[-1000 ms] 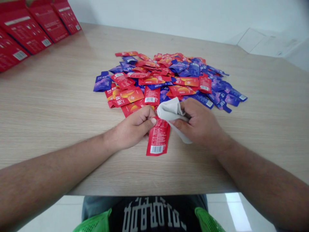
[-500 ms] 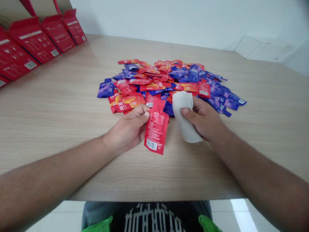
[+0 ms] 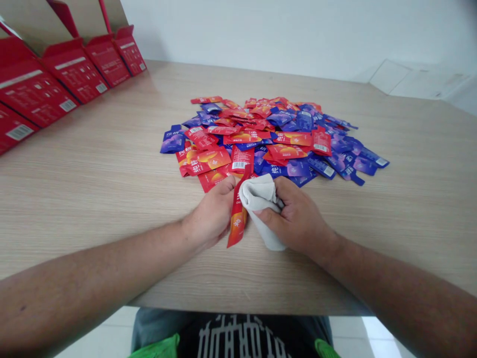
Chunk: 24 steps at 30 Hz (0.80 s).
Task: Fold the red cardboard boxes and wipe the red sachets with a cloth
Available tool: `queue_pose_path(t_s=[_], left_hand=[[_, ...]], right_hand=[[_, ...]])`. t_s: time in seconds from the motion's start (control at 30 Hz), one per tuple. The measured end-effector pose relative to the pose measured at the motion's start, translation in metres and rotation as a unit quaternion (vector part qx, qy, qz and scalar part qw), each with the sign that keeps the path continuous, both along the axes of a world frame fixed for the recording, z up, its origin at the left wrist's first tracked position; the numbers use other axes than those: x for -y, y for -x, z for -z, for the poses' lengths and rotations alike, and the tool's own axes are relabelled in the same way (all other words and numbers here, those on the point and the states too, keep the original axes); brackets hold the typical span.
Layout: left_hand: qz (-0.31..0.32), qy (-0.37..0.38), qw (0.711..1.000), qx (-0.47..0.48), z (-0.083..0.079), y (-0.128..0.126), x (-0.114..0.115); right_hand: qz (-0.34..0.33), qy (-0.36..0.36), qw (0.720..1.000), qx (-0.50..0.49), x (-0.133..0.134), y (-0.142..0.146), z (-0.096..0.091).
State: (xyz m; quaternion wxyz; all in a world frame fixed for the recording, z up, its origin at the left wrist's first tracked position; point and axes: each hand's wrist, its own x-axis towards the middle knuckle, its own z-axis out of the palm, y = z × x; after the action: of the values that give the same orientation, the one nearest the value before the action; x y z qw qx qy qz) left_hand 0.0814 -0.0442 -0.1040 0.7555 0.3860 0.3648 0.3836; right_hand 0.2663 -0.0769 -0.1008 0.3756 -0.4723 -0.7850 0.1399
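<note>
My left hand [image 3: 212,214] pinches a red packet [image 3: 237,222] by its top edge; the packet hangs edge-on, tilted, its lower end near the wooden table [image 3: 93,189]. My right hand [image 3: 298,219] is closed round a bunched white cloth [image 3: 261,204] that presses against the packet's right face. Both hands sit close together just in front of a wide heap of red and purple packets [image 3: 276,139] spread over the table's middle.
A row of open red cartons [image 3: 55,74] stands along the table's far left edge. White flat sheets [image 3: 417,79] lie beyond the far right corner. The near table edge runs just below my forearms, with my dark shirt under it.
The packet turned from lying flat with its printed back up to standing edge-on. My right hand brought the cloth back against it after lifting away. The view shifted slightly down.
</note>
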Motion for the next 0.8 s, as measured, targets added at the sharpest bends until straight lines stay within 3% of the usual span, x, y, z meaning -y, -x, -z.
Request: queue_pose_path(t_s=[0.27,0.37,0.47,0.6,0.8], left_hand=[[-0.007,-0.059,0.997,0.046,0.007,0.008,-0.001],[0.042,-0.104,0.992,0.066,0.008,0.012,0.0],[0.088,-0.168,0.982,0.001,0.013,0.016,-0.007],[0.057,-0.205,0.968,-0.134,0.014,0.019,-0.016],[0.066,-0.238,0.954,-0.172,0.005,0.02,-0.016]], right_hand=[[0.094,0.015,0.995,0.007,-0.001,-0.006,-0.006],[0.117,0.026,0.993,-0.002,-0.006,-0.013,-0.004],[0.126,0.021,0.992,0.001,-0.009,-0.018,-0.003],[0.113,-0.002,0.993,0.034,-0.012,-0.024,-0.004],[0.058,-0.038,0.994,0.085,-0.007,-0.026,-0.015]])
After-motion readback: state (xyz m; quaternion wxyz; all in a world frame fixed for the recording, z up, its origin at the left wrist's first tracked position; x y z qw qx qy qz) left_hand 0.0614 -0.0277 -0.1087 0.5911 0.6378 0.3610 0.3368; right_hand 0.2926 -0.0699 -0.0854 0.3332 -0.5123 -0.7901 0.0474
